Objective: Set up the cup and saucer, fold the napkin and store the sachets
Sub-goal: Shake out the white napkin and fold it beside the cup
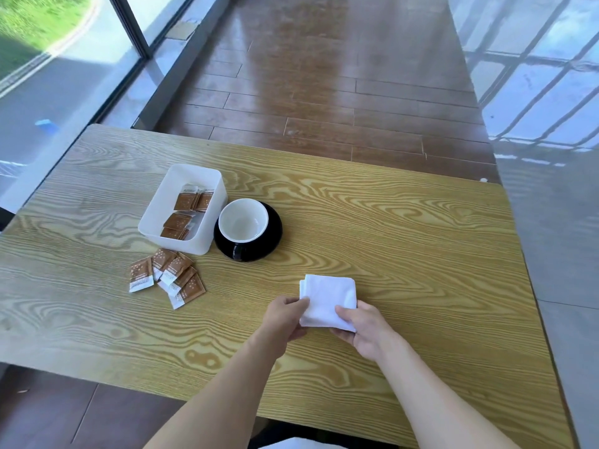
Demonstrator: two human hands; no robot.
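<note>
White folded napkin (329,298) sits at lower centre of the bench (405,228), its near edge pinched by left hand (283,317) and right hand (363,328).

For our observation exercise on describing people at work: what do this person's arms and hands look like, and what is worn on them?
Both forearms are bare, with no sleeves in view. The left hand and right hand wear no gloves, and no rings, watch or bracelet show. No markings are visible.
</note>
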